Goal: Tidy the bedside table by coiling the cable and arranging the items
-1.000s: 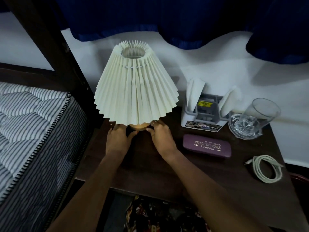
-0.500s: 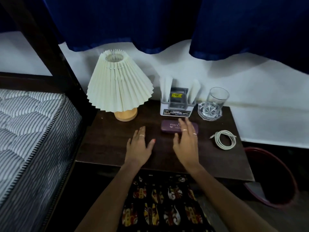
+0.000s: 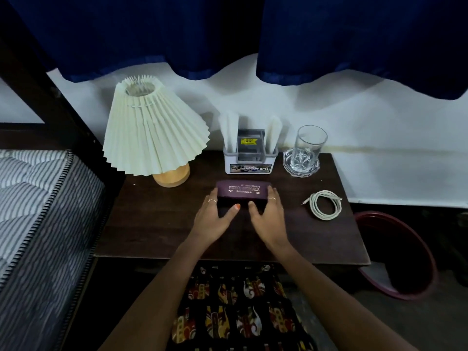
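A maroon glasses case (image 3: 242, 190) lies in the middle of the dark wooden bedside table (image 3: 157, 229). My left hand (image 3: 215, 214) grips its left end and my right hand (image 3: 268, 215) grips its right end, thumbs along the near side. A coiled white cable (image 3: 325, 204) rests on the table to the right of the case. At the back left stands a lamp with a pleated cream shade (image 3: 152, 133) on a wooden base. A white organiser box (image 3: 249, 158) with tissues sits behind the case. A drinking glass (image 3: 309, 146) stands on a glass coaster at the back right.
A striped mattress (image 3: 38, 211) and dark bed frame border the table's left side. A red tub (image 3: 402, 254) sits on the floor to the right. Blue curtains (image 3: 228, 34) hang over the white wall behind.
My hands left the lamp base, passed over the table's middle, and now hold the glasses case at both ends. The view has pulled back from the table.
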The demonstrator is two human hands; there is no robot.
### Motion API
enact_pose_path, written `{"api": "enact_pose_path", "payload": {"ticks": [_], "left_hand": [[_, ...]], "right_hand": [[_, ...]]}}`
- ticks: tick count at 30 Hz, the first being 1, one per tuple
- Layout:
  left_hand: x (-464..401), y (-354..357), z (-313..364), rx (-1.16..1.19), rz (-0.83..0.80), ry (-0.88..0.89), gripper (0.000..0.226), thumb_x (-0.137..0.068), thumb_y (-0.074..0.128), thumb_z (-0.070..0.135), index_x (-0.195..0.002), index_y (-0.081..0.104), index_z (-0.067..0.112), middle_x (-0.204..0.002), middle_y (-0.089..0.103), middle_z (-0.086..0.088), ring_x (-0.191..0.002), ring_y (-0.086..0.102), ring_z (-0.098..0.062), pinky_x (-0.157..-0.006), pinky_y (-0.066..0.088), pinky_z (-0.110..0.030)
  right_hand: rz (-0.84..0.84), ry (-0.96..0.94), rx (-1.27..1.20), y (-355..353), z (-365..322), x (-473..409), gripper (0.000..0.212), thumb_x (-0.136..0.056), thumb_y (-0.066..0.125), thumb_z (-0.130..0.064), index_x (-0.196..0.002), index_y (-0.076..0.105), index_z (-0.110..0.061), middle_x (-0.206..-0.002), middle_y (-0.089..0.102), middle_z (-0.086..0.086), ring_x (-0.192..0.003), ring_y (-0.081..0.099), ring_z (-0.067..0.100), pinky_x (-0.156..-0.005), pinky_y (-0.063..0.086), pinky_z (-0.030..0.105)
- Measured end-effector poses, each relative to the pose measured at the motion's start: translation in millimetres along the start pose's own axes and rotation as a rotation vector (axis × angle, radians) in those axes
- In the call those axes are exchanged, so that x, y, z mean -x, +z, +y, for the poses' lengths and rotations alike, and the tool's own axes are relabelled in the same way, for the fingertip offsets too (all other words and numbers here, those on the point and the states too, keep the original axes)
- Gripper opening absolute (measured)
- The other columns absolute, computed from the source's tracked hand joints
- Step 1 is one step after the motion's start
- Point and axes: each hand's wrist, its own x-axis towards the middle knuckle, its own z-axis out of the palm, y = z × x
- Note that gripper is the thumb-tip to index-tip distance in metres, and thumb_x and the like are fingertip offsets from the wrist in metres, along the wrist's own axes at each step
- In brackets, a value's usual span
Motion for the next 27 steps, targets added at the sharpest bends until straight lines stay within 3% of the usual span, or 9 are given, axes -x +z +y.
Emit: {"api": "enact_pose_path", "payload": {"ticks": [5, 9, 12, 17, 27], "left_hand": [[0.7, -9.7, -11.8, 0.004, 0.107, -0.011, 0.077, -0.084, 0.060, 0.048, -0.145, 0.029, 0.011, -0.149, 0.038, -0.009, -0.138, 0.034, -0.021, -0.113, 0.029, -0.037], [-0.4, -8.6, -13.1, -0.025, 0.114, -0.010, 0.084, -0.077, 0.052, 0.064, -0.143, 0.034, 0.014, -0.146, 0.041, -0.009, -0.137, 0.036, -0.022, -0.112, 0.032, -0.043], [2.2, -2.8, -9.8, -0.064, 0.142, -0.008, 0.081, -0.084, 0.057, 0.052, -0.146, 0.027, 0.009, -0.153, 0.029, -0.012, -0.143, 0.024, -0.024, -0.117, 0.022, -0.041], [4.5, 4.7, -12.3, -0.135, 0.209, 0.000, 0.080, -0.088, 0.055, 0.047, -0.148, 0.019, 0.008, -0.158, 0.016, -0.011, -0.146, 0.011, -0.023, -0.119, 0.015, -0.039], [8.6, 6.5, -17.3, -0.164, 0.175, -0.020, 0.081, -0.089, 0.052, 0.049, -0.149, 0.015, 0.009, -0.159, 0.014, -0.009, -0.146, 0.009, -0.023, -0.119, 0.015, -0.042]], "right_hand": [[-0.051, -0.086, 0.024, 5.9, -4.4, 1.0, 0.069, -0.091, 0.055, -0.029, -0.147, 0.022, -0.008, -0.157, 0.022, 0.011, -0.146, 0.018, 0.022, -0.118, 0.014, 0.033], [0.235, -0.108, 0.272, -30.4, 11.7, -8.6, 0.062, -0.092, 0.050, -0.035, -0.145, 0.030, -0.010, -0.154, 0.029, 0.011, -0.144, 0.023, 0.024, -0.117, 0.015, 0.042], [0.330, -0.015, 0.488, -64.3, 42.8, -12.3, 0.062, -0.091, 0.048, -0.035, -0.145, 0.031, -0.010, -0.154, 0.028, 0.015, -0.144, 0.023, 0.028, -0.115, 0.011, 0.049], [0.238, 0.066, 0.606, -70.7, 71.5, -1.5, 0.061, -0.091, 0.049, -0.029, -0.145, 0.028, -0.010, -0.153, 0.029, 0.015, -0.138, 0.034, 0.032, -0.115, 0.014, 0.052], [0.184, -0.107, 0.514, -43.0, 59.4, 3.4, 0.056, -0.090, 0.047, -0.015, -0.144, 0.032, -0.013, -0.143, 0.047, 0.005, -0.135, 0.040, 0.019, -0.116, 0.015, 0.047]]}}
